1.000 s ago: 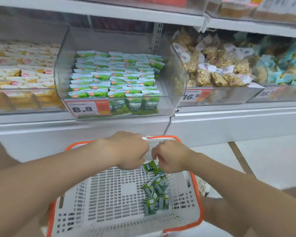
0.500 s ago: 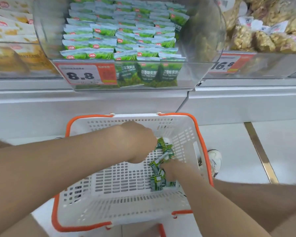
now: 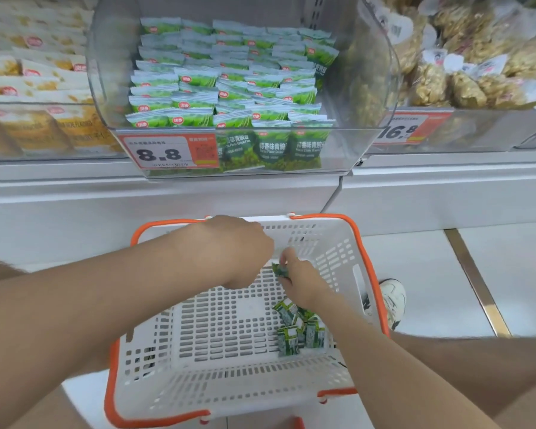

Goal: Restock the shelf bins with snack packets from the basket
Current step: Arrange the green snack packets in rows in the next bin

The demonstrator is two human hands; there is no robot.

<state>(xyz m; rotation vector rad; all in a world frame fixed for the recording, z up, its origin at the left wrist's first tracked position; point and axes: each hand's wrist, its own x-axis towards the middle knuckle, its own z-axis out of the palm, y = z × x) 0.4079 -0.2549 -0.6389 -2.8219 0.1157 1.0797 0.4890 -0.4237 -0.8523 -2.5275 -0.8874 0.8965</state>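
A white basket with an orange rim [image 3: 338, 243] sits on the floor below the shelf. Several green snack packets [image 3: 297, 332] lie loose at its right side. My right hand [image 3: 304, 283] reaches into the basket and pinches one green packet [image 3: 279, 270] just above the pile. My left hand [image 3: 239, 252] hovers over the basket's far edge, next to the right hand, with its fingers curled under and hidden. Above, a clear shelf bin [image 3: 365, 88] holds rows of the same green packets [image 3: 229, 88].
A price tag reading 8.8 [image 3: 161, 153] is on the bin's front. Yellow packets [image 3: 28, 88] fill the bin to the left, and bags of pale snacks [image 3: 464, 72] the one to the right. A white shoe [image 3: 390, 301] stands right of the basket.
Both hands dropped from the basket's far rim into the basket. The right hand reached the pile, then came up a little with one green packet pinched. The view tilted downward.
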